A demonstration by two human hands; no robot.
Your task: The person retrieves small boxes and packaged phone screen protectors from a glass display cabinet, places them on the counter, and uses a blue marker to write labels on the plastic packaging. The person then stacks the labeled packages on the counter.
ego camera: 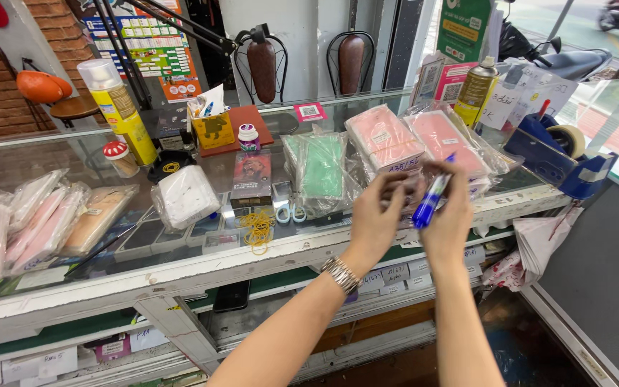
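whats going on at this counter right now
A person stands at a glass display counter with both hands raised over it. The right hand holds a blue and white marker pen upright in its grip, and the left hand, with a silver metal bracelet at the wrist, meets it at the pen. Bagged pink phone cases and a green one lie on the glass behind.

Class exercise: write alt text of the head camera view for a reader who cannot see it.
Two bare hands meet above a glass shop counter; the right hand holds a blue marker pen, the left hand, with a metal bracelet, touching it. Bagged pink and green phone cases, yellow rubber bands and a tape dispenser lie around.
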